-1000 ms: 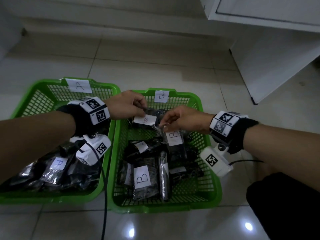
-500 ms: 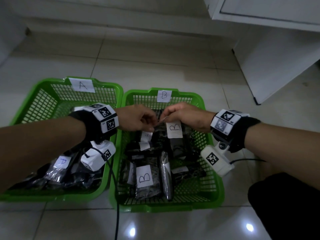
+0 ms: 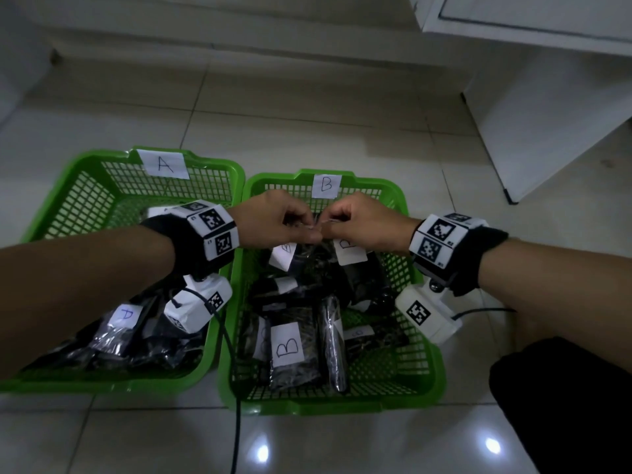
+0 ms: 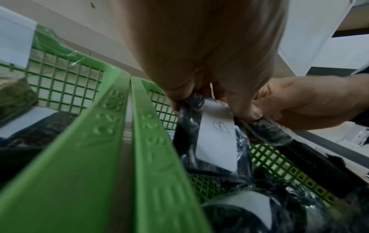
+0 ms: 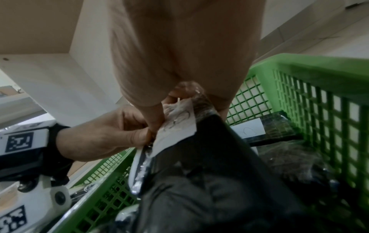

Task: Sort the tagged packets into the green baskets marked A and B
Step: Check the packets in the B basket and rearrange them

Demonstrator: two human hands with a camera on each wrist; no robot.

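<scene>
glossy tiled floor (image 3: 307, 107), white cabinet (image 3: 547, 97)

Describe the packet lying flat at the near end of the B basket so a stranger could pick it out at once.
Find the right-hand green basket, the one with a paper B on its far wall. At its near end lies a dark packet beside a narrow shiny one. Its large white tag with a bold handwritten B faces straight up, unlike the half-hidden tags around it.

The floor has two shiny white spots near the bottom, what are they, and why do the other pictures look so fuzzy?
Head view: the spots are lamp glare on glossy tiles; the scene is dim. Left wrist view: the near basket rim is blurred, while the B tag reads sharp. Right wrist view: the dark packet is soft and edges bend.
</scene>
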